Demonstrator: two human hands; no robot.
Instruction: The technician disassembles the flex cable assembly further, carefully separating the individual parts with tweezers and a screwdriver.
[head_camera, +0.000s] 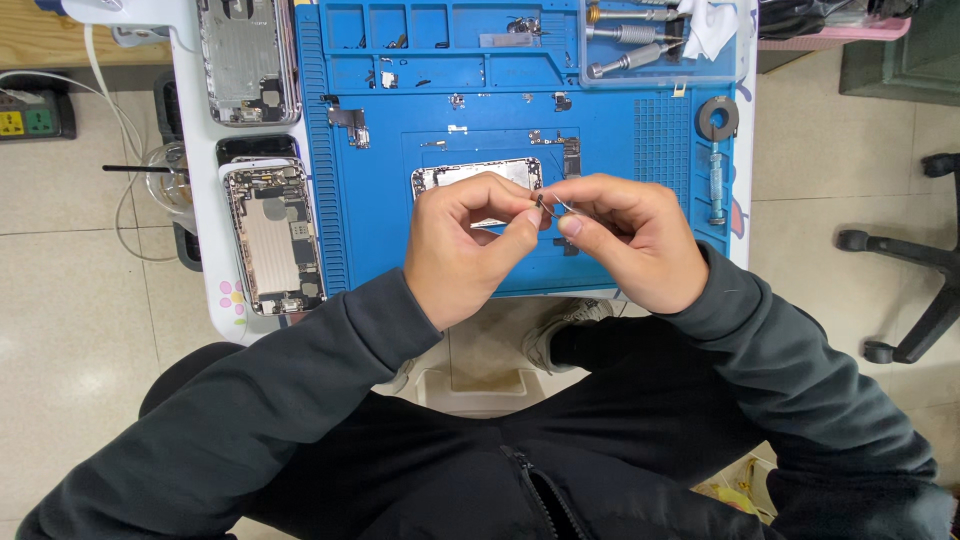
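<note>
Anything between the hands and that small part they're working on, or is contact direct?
Nothing visible stands between. Left hand and right hand both pinch the small metal part directly at their fingertips, held above the opened phone on the blue mat. The part is too small to identify further.

My left hand (462, 245) and right hand (630, 240) meet in front of me, knuckles up, thumbs and forefingers pinched together where the fingertips touch. Both wrists bend inward, and my forearms in dark grey sleeves angle in from either side.
</note>
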